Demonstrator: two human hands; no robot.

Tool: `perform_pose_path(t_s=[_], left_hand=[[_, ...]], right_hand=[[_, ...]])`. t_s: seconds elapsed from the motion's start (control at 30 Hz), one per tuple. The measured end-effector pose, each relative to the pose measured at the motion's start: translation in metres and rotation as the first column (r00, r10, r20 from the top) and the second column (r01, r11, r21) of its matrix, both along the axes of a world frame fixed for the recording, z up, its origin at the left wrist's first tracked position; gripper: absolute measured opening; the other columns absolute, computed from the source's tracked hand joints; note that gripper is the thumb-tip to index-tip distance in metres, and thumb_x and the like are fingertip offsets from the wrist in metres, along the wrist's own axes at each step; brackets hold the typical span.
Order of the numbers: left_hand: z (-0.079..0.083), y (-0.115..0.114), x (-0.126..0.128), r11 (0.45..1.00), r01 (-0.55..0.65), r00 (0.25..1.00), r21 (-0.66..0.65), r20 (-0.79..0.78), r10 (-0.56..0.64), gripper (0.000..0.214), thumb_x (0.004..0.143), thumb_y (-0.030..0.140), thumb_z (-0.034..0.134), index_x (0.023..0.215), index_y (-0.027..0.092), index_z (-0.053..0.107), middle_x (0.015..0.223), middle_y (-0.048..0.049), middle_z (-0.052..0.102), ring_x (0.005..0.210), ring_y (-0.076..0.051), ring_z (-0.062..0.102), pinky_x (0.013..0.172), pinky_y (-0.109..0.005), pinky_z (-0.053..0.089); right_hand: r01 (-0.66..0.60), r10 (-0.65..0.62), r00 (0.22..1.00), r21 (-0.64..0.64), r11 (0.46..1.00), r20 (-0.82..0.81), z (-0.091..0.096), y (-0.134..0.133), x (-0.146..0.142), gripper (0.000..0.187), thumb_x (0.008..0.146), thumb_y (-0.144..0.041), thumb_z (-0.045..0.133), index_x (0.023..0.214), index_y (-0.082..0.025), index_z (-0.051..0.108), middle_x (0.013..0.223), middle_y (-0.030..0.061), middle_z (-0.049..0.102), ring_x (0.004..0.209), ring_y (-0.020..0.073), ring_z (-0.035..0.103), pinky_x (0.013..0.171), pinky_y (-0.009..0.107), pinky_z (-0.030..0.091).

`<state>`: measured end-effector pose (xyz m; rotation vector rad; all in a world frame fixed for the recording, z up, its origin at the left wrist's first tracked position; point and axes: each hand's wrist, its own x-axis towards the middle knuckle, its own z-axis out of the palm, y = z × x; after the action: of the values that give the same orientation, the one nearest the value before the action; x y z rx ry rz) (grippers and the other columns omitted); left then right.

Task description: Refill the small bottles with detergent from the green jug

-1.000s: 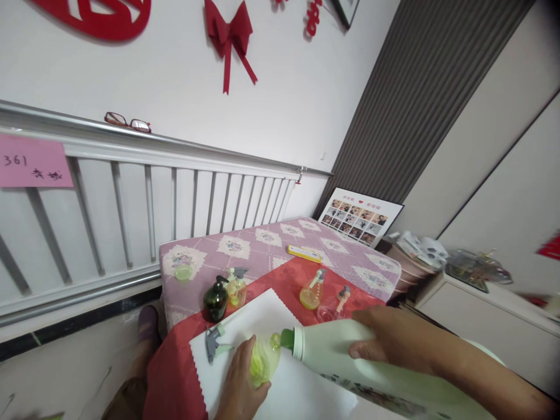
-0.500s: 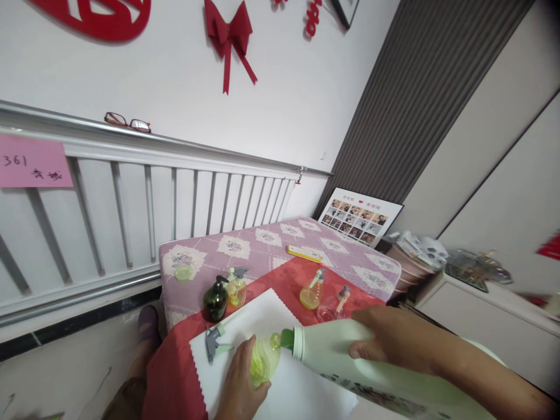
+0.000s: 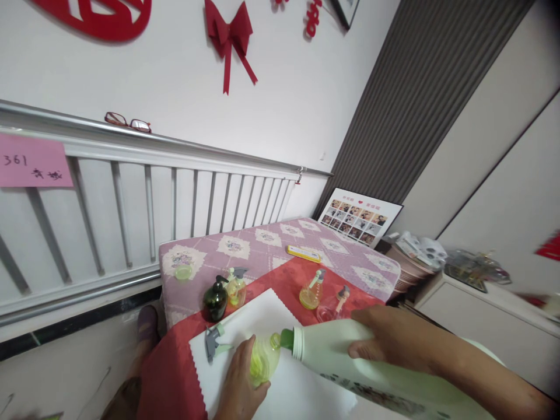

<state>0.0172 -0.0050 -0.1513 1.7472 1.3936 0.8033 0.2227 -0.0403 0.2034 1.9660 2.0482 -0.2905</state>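
Note:
My right hand (image 3: 396,339) grips a large white detergent bottle (image 3: 350,361) that is tipped sideways, its green spout (image 3: 286,339) against the mouth of a small yellow-green bottle (image 3: 263,359). My left hand (image 3: 238,385) is wrapped round that small bottle, which stands on a white cloth (image 3: 262,326). A loose grey-green spray head (image 3: 214,343) lies on the cloth just left of my left hand.
Behind on the red cloth (image 3: 170,379) stand a dark green pump bottle (image 3: 216,300), a pale yellow spray bottle (image 3: 237,287), an orange spray bottle (image 3: 312,291) and a pink one (image 3: 333,307). A yellow flat box (image 3: 304,253) and a green lid (image 3: 183,272) lie on the purple tablecloth.

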Motion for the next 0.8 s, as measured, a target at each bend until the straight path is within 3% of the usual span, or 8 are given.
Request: perform_pose_path(t_s=[0.5, 0.8], left_hand=[[-0.0015, -0.0004, -0.0003, 0.999, -0.017, 1.0, 0.033, 0.024, 0.017, 0.09, 0.063, 0.021, 0.06, 0.147, 0.012, 0.029, 0.153, -0.0137, 0.041, 0.143, -0.027, 0.035, 0.12, -0.041, 0.03], [0.0061, -0.0045, -0.0013, 0.999, -0.029, 0.998, 0.021, 0.054, 0.028, 0.088, 0.064, 0.02, 0.058, 0.146, 0.01, 0.029, 0.153, -0.0148, 0.04, 0.143, -0.027, 0.033, 0.121, -0.041, 0.027]], right_hand=[[-0.008, 0.008, 1.0, 0.013, 1.0, -0.022, -0.0001, -0.0013, 0.0008, 0.024, 0.076, -0.042, 0.06, 0.083, -0.02, 0.067, 0.096, 0.0133, 0.075, 0.082, 0.0292, 0.068, 0.063, 0.032, 0.041], [-0.001, 0.001, 0.999, 0.014, 1.0, -0.034, 0.001, -0.0007, -0.0002, 0.023, 0.076, -0.041, 0.061, 0.083, -0.02, 0.067, 0.097, 0.0131, 0.074, 0.083, 0.0295, 0.068, 0.064, 0.033, 0.041]])
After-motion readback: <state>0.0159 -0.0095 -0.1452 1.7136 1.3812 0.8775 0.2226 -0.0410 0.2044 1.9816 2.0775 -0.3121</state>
